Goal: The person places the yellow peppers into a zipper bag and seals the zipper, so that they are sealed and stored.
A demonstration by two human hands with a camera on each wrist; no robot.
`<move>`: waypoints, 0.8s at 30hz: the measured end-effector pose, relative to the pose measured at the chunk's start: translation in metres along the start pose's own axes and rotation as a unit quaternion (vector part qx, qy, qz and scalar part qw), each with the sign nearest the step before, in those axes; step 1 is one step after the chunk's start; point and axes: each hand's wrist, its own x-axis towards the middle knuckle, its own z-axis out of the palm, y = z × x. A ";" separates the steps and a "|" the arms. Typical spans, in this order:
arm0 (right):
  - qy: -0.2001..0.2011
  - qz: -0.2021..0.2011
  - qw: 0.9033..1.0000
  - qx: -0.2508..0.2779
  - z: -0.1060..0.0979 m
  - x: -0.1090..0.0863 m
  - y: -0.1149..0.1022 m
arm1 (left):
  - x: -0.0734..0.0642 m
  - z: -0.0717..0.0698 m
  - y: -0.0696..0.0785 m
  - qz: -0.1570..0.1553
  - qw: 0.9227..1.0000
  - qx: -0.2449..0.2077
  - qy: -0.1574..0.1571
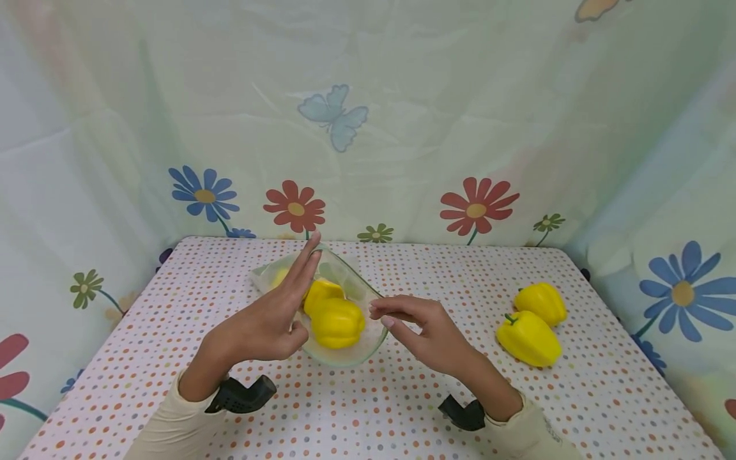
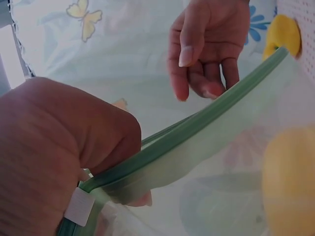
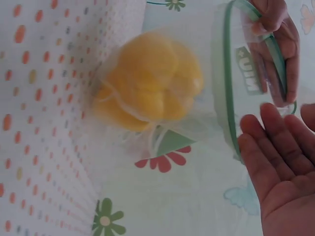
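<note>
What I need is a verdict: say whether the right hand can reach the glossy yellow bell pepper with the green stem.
Probably yes: the right hand appears to grip nothing, and only white polka-dotted tablecloth shows between it and that pepper in the head view.

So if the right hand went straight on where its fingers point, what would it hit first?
Most likely the green rim of the bag, right by the fingers; depth is unclear, so they might be touching it now.
</note>
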 end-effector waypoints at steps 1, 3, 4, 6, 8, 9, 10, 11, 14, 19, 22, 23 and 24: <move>0.013 -0.008 1.000 0.005 0.000 -0.002 0.001 | 0.000 0.000 0.000 0.003 1.000 -0.002 0.001; 0.035 -0.016 0.999 0.017 -0.002 -0.006 0.003 | -0.001 0.000 0.000 0.010 1.000 -0.007 0.004; 0.044 -0.011 0.999 0.021 -0.003 -0.007 0.004 | -0.001 0.000 0.000 0.012 1.000 -0.007 0.005; 0.060 -0.001 0.998 0.021 -0.005 -0.011 0.004 | -0.002 -0.001 0.000 0.014 1.000 -0.006 0.006; 0.072 0.014 0.997 0.013 -0.009 -0.013 0.004 | -0.002 -0.002 0.000 0.015 1.000 -0.004 0.006; 0.078 0.021 0.997 0.006 -0.011 -0.015 0.004 | -0.002 -0.002 -0.001 0.016 1.000 -0.001 0.006; 0.082 0.025 0.996 0.000 -0.013 -0.016 0.004 | -0.002 -0.002 -0.001 0.017 1.000 -0.002 0.007; 0.087 0.025 0.996 -0.007 -0.015 -0.018 0.004 | -0.002 -0.002 -0.001 0.020 1.000 -0.003 0.009; 0.097 0.039 0.994 -0.030 -0.020 -0.025 0.006 | -0.002 -0.002 -0.002 0.027 1.000 -0.005 0.013; 0.090 0.092 0.990 -0.066 -0.025 -0.040 0.012 | -0.001 -0.001 -0.001 0.023 1.000 -0.005 0.014; 0.082 0.119 0.986 -0.082 -0.027 -0.050 0.017 | -0.001 -0.001 -0.002 0.021 1.000 -0.006 0.010; 0.081 0.127 0.985 -0.088 -0.029 -0.053 0.019 | -0.001 -0.001 -0.002 0.020 1.000 -0.006 0.010; 0.082 0.132 0.984 -0.093 -0.030 -0.057 0.021 | -0.001 -0.001 -0.002 0.020 1.000 -0.005 0.009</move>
